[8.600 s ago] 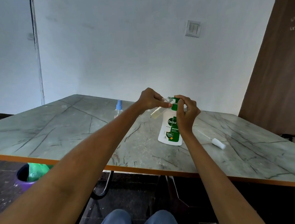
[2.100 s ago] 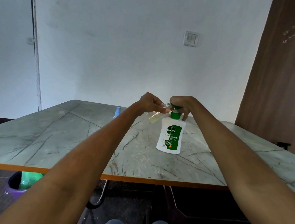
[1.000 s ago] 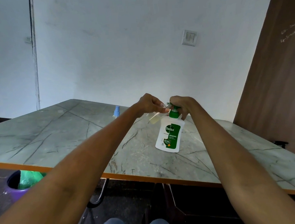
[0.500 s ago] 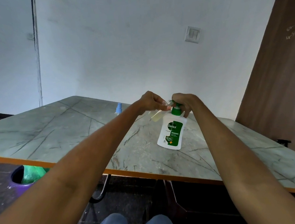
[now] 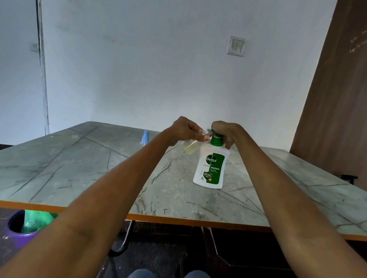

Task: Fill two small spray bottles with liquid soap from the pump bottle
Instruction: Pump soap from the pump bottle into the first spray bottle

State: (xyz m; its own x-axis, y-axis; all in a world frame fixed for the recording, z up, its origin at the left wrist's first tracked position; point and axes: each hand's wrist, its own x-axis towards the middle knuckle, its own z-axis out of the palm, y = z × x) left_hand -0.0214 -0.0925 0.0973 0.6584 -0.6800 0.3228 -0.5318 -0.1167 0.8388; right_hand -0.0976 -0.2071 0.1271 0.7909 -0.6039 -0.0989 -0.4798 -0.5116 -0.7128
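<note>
A white pump bottle (image 5: 211, 167) with a green label and green pump stands on the marble-patterned table (image 5: 70, 169). My right hand (image 5: 226, 132) is closed over the pump head. My left hand (image 5: 185, 130) holds a small clear spray bottle (image 5: 191, 148), tilted, with its open neck at the pump's nozzle; pale yellow liquid shows inside. A second small spray bottle (image 5: 145, 138) with a blue cap stands further back on the table, left of my left arm.
The table's orange front edge (image 5: 184, 220) runs across in front of my knees. A purple bin (image 5: 22, 228) with a green bag sits on the floor at lower left. A brown panel (image 5: 346, 104) rises at the right, a white wall behind.
Both hands stay at the pump with the small bottle under the nozzle. My right hand went from pinching the pump to covering it. The view has shifted slightly.
</note>
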